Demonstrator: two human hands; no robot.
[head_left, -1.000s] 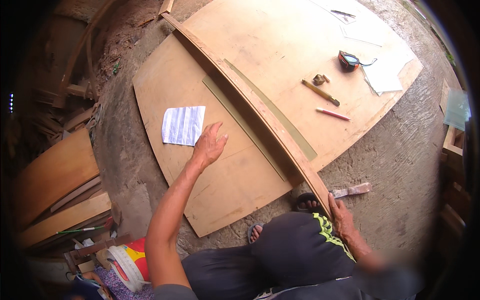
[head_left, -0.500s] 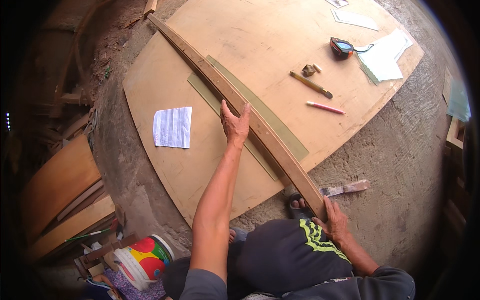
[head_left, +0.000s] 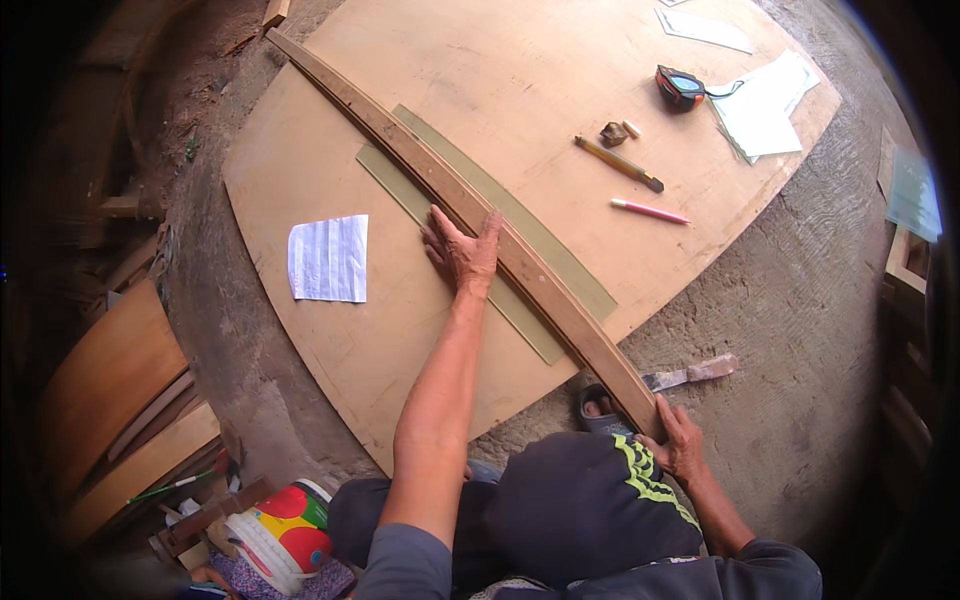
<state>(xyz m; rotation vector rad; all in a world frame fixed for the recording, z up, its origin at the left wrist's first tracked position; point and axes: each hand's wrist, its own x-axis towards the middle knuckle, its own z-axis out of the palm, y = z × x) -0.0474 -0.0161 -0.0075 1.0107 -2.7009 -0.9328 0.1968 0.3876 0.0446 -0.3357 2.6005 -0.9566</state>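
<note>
A long wooden bar [head_left: 560,290] lies slantwise across a greenish glass strip [head_left: 455,165], whose two long edges show on either side of it. My left hand [head_left: 463,245] rests at the middle of the bar, fingers spread, the thumb on the wood and other fingertips on the glass beside it. At the near end, my right hand [head_left: 683,440] grips the bar with fingers wrapped along its side. Both lie on a large wooden board [head_left: 350,370]. Right of the glass are a yellowish glass cutter [head_left: 620,163] and a red-and-white pencil [head_left: 650,211].
A tape measure [head_left: 681,88] and papers [head_left: 760,110] lie at the far right of the board, near a small brown lump [head_left: 613,133]. A lined paper [head_left: 328,258] lies left. A putty knife [head_left: 695,372] is on the floor. A colourful bucket [head_left: 285,530] stands lower left.
My left hand's fingers have spread further left, down onto the glass. In the picture, the board and the things on it have shifted slightly left.
</note>
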